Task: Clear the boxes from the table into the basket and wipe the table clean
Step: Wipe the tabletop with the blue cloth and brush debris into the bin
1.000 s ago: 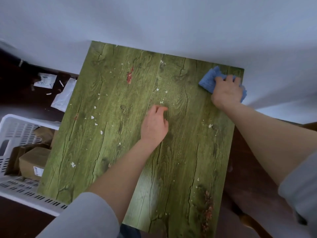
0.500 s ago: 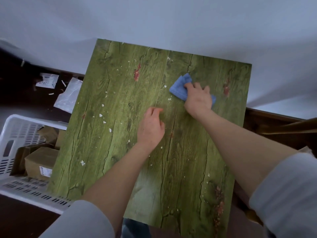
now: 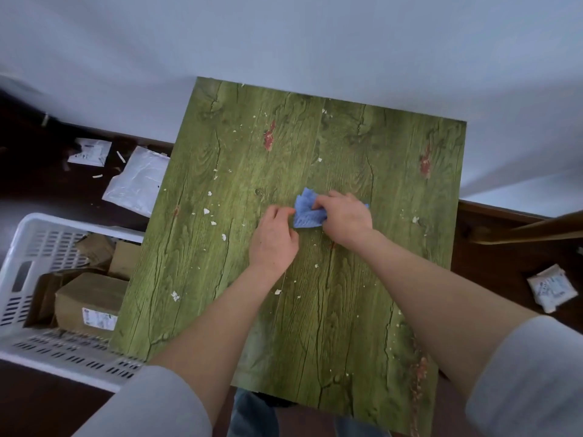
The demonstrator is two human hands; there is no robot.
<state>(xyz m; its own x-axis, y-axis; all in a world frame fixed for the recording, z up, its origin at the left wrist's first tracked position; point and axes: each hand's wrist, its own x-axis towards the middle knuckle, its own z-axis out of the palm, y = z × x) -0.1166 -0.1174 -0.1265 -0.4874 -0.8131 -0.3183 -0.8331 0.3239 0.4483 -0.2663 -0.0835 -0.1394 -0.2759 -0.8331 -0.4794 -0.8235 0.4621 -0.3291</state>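
Setting: green wood-grain table (image 3: 347, 326) on a dark floor, its far edge against a pale wall.
Sleeves: grey, pushed up both forearms, nearest the camera.
Basket: white slotted plastic basket (image 3: 38, 234) on the floor, just beside the table's left edge.
Boxes: brown cardboard boxes (image 3: 88, 298) inside the basket, one with a white label on its near face.
Left hand (image 3: 273, 239): on the table's middle, fingers curled, tips pinching the left edge of the cloth.
Right hand (image 3: 345, 216): just beside the left, fingers curled over the cloth and gripping it.
Blue cloth (image 3: 306, 212): crumpled, on the table's centre between the two hands.
Crumbs: small white flakes (image 3: 206, 211) scattered over the table, mostly left of the hands.
Stains: reddish marks (image 3: 269, 138) on the far part of the table.
Floor, right: small white packet (image 3: 552, 288).
Floor, far left: white plastic bag (image 3: 138, 179) by the table's corner; a paper packet (image 3: 90, 151) beyond it.
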